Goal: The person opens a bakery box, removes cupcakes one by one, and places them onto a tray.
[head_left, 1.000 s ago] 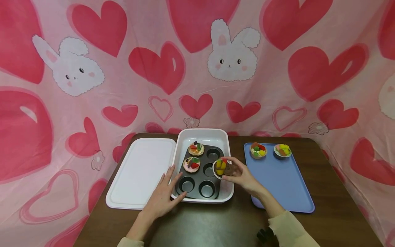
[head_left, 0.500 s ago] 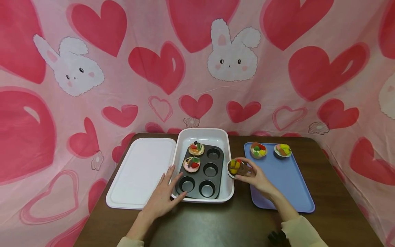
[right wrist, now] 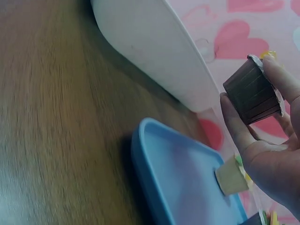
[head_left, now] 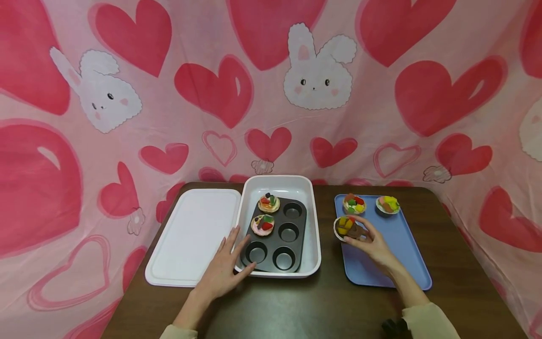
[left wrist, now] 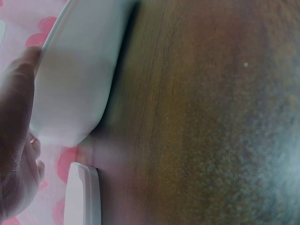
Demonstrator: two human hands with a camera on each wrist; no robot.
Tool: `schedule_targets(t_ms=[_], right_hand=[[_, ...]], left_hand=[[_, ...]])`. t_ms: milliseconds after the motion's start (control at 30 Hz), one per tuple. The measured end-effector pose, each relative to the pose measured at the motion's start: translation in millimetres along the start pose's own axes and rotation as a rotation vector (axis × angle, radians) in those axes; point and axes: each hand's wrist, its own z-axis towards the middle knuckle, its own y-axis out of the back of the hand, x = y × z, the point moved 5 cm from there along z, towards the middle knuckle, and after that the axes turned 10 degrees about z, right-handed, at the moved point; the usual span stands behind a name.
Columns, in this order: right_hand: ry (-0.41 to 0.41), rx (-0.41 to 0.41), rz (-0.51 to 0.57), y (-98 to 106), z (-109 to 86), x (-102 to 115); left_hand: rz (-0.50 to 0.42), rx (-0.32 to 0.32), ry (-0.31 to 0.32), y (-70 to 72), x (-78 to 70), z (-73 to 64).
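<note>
My right hand (head_left: 372, 242) grips a toy cupcake (head_left: 348, 228) with yellow, red and brown topping, over the left edge of the blue tray (head_left: 387, 263). The right wrist view shows the dark pleated cup of this cupcake (right wrist: 253, 89) between thumb and fingers, raised above the tray. My left hand (head_left: 224, 268) lies with fingers spread at the lower left rim of the white basin (head_left: 316, 245). Inside the basin sits a dark muffin tin (head_left: 271, 249). Two fruit-topped tarts (head_left: 262, 225) fill its upper left cups; its other cups hold nothing.
Two more toy cupcakes (head_left: 354, 204) stand at the far end of the blue tray. A white cutting board (head_left: 195, 235) lies left of the basin on the brown wooden table (head_left: 271, 306). Behind the table hangs a pink heart-patterned cloth (head_left: 271, 94).
My right hand has carried the cupcake rightward, from over the muffin tin to the blue tray's left edge. My left hand has stayed at the basin rim.
</note>
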Motion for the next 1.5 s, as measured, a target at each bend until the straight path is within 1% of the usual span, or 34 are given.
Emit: schedule_targets(t_ms=[133,267,367,433,500,633,767,833,867,933,1067,1167,1267,1400,1500], right_hand=[[-0.014,-0.049,-0.024,11.0,-4.4,-1.1],[-0.063,-0.109,-0.038,22.1,-9.5,-3.0],[-0.103,-0.138,-0.044,29.5,-13.2,-3.9],[-0.120,-0.143,-0.061,33.2,-15.4,-4.5],[-0.129,-0.147,-0.104,35.7,-17.2,-5.0],[-0.119,-0.136,-0.189,38.0,-19.1,-5.9],[-0.096,-0.120,-0.180,41.0,-21.6,-6.7],[-0.096,-0.131,-0.190,44.5,-23.8,-6.7],[-0.101,-0.150,-0.195,46.9,-25.0,-6.5],[-0.117,-0.194,-0.228,52.6,-27.1,-6.2],[-0.180,-0.278,-0.282,66.1,-30.4,-7.7],[-0.235,-0.298,-0.314,75.4,-31.1,-9.9],[-0.258,-0.296,-0.355,83.0,-30.2,-9.8],[-0.241,-0.306,-0.407,91.2,-28.3,-6.2],[-0.230,-0.327,-0.416,96.7,-27.6,-4.4]], left_hand=[[-0.005,0.006,0.005,-1.9,0.4,-0.1],[-0.002,0.003,0.005,-3.6,0.1,-0.6],[0.000,0.005,0.004,-3.6,-0.2,-0.8],[-0.001,0.010,0.006,-3.1,-0.1,-0.8],[-0.003,0.013,0.008,-2.6,0.0,-0.7],[-0.002,0.011,0.009,-1.0,0.4,0.0],[-0.003,0.013,0.010,-0.9,0.7,0.6],[-0.003,0.015,0.012,-1.2,0.8,0.7],[0.000,0.014,0.012,-1.4,0.8,0.7],[0.000,0.011,0.013,-1.5,0.7,0.8],[-0.002,0.004,0.012,-1.7,0.5,1.5],[0.002,0.006,0.012,-2.1,0.3,1.8],[0.005,0.005,0.009,-2.2,0.3,1.8],[0.001,0.005,0.011,-1.5,0.1,1.4],[-0.001,0.011,0.014,-1.0,-0.2,1.1]])
